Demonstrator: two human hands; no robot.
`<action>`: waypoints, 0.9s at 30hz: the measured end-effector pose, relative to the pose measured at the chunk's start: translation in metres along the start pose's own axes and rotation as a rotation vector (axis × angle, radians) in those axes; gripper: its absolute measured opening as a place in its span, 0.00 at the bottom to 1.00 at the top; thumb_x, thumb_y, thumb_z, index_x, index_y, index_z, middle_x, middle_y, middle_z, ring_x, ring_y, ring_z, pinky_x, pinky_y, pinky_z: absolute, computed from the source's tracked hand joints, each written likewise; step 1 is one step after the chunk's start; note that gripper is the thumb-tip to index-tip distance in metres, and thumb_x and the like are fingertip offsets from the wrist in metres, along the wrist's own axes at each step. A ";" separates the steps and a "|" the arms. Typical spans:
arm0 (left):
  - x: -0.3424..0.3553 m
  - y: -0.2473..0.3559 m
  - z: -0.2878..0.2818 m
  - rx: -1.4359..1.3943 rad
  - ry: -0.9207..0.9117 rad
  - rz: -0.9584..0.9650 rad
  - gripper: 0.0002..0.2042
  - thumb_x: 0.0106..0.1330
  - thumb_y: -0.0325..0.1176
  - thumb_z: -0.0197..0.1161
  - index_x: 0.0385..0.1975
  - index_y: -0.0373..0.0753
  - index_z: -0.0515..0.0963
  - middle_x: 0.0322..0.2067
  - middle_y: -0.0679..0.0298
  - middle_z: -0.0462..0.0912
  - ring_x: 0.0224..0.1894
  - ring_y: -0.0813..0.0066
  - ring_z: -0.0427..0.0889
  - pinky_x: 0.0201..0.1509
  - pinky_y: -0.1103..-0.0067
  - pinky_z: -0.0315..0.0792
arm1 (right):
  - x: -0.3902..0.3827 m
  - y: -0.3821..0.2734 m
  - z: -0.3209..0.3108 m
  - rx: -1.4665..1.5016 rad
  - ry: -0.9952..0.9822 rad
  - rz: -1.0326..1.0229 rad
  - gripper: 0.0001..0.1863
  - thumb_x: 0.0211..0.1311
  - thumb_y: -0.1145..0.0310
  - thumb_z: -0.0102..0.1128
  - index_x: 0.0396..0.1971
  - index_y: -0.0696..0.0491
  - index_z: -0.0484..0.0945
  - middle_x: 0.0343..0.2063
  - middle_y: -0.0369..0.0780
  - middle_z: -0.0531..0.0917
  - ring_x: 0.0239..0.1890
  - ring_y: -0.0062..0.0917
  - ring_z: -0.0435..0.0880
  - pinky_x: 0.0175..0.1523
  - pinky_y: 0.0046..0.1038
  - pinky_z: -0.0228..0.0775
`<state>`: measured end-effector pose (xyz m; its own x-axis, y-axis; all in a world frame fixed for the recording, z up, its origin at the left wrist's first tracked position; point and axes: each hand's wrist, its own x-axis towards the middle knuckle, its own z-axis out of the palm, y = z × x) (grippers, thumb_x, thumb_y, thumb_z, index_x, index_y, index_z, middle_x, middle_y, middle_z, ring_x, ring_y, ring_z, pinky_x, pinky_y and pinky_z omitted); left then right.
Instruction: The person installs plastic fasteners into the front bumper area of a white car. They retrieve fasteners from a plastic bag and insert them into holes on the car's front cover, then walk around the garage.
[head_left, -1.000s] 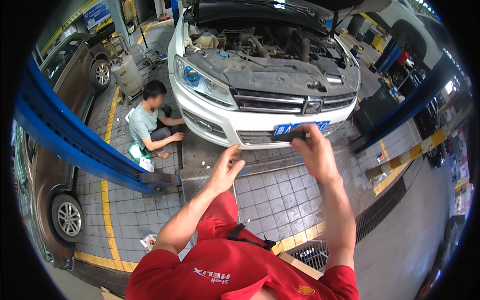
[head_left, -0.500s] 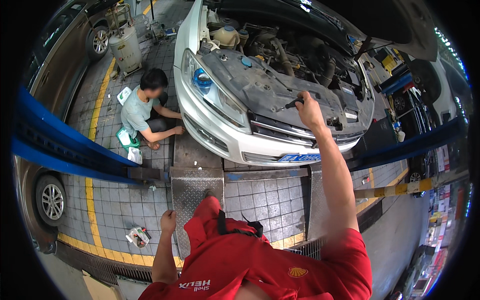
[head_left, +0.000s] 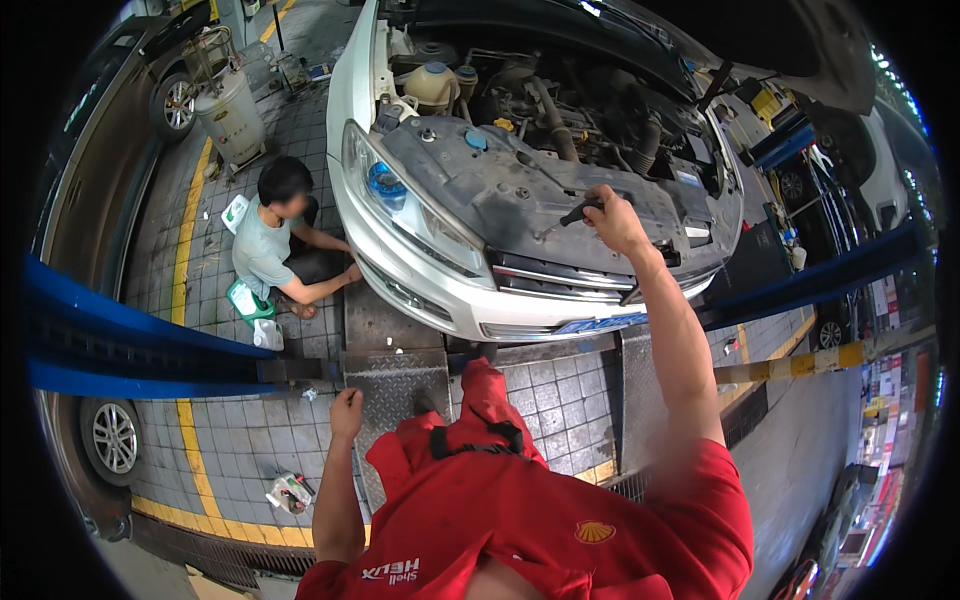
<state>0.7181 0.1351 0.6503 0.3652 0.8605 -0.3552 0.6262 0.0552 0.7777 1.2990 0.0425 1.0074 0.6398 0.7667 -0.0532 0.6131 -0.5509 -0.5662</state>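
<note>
My right hand (head_left: 612,220) grips a dark screwdriver-like tool (head_left: 575,212), its metal end at the dark plastic cover (head_left: 430,155) over the front of a white car (head_left: 460,305), between the headlight (head_left: 390,185) and the open engine bay (head_left: 545,115). My left hand (head_left: 346,410) hangs low by my left side above the metal tread plate (head_left: 395,375), fingers curled; whatever it may hold is too small to make out.
A co-worker (head_left: 268,255) crouches at the bumper's left beside plastic jugs (head_left: 245,300). A metal tank (head_left: 230,120) stands behind them. Blue lift arms (head_left: 140,350) flank me; a brown car (head_left: 100,190) is at left, a striped bar (head_left: 800,365) at right.
My right hand has risen from in front of the number plate to over the plastic cover with the tool. My left hand has dropped to my side, and my feet have moved forward.
</note>
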 end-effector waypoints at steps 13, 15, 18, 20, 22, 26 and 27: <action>0.090 0.288 0.059 -0.011 -0.168 0.524 0.14 0.72 0.37 0.62 0.52 0.37 0.80 0.49 0.53 0.84 0.49 0.56 0.84 0.52 0.67 0.78 | 0.015 -0.025 -0.003 -0.263 -0.113 -0.303 0.15 0.68 0.71 0.60 0.51 0.60 0.74 0.44 0.58 0.84 0.51 0.55 0.81 0.55 0.46 0.72; 0.096 0.315 0.072 -0.004 -0.183 0.606 0.15 0.71 0.36 0.63 0.54 0.37 0.79 0.52 0.54 0.82 0.53 0.56 0.83 0.55 0.67 0.77 | 0.016 -0.021 0.001 -0.297 -0.130 -0.318 0.15 0.68 0.71 0.59 0.50 0.60 0.74 0.43 0.58 0.84 0.50 0.54 0.81 0.55 0.47 0.72; 0.101 0.350 0.092 0.053 -0.079 0.839 0.17 0.68 0.34 0.65 0.54 0.35 0.79 0.53 0.53 0.81 0.57 0.51 0.79 0.61 0.65 0.73 | 0.015 -0.016 0.007 -0.336 -0.128 -0.370 0.14 0.69 0.71 0.58 0.50 0.60 0.73 0.42 0.59 0.84 0.49 0.53 0.82 0.52 0.48 0.73; 0.107 0.369 0.106 0.055 -0.103 0.888 0.18 0.67 0.34 0.66 0.55 0.35 0.78 0.55 0.53 0.80 0.59 0.52 0.77 0.63 0.65 0.72 | 0.012 -0.014 0.010 -0.364 -0.154 -0.384 0.13 0.69 0.72 0.58 0.50 0.59 0.73 0.42 0.56 0.84 0.48 0.53 0.83 0.51 0.47 0.74; 0.113 0.385 0.123 0.081 -0.124 0.925 0.19 0.65 0.34 0.67 0.56 0.36 0.78 0.56 0.53 0.79 0.61 0.52 0.76 0.65 0.65 0.71 | 0.008 -0.014 0.010 -0.362 -0.152 -0.463 0.13 0.69 0.73 0.57 0.50 0.59 0.73 0.42 0.55 0.85 0.47 0.52 0.84 0.51 0.47 0.75; 0.127 0.408 0.152 0.129 -0.115 1.043 0.19 0.64 0.35 0.69 0.54 0.38 0.79 0.55 0.55 0.80 0.59 0.52 0.76 0.61 0.64 0.72 | 0.009 -0.025 0.005 -0.404 -0.111 -0.429 0.15 0.69 0.63 0.61 0.47 0.58 0.78 0.38 0.52 0.86 0.42 0.50 0.86 0.48 0.45 0.78; 0.130 0.414 0.158 0.128 -0.135 1.061 0.19 0.64 0.35 0.70 0.53 0.38 0.79 0.54 0.56 0.80 0.58 0.52 0.77 0.59 0.63 0.72 | 0.013 -0.029 0.002 -0.487 -0.092 -0.421 0.17 0.69 0.57 0.60 0.44 0.58 0.80 0.35 0.52 0.87 0.40 0.49 0.87 0.46 0.45 0.78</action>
<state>1.1333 0.1902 0.8440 0.8324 0.3743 0.4088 0.0092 -0.7467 0.6651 1.2882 0.0695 1.0215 0.2701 0.9628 0.0094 0.9564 -0.2672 -0.1177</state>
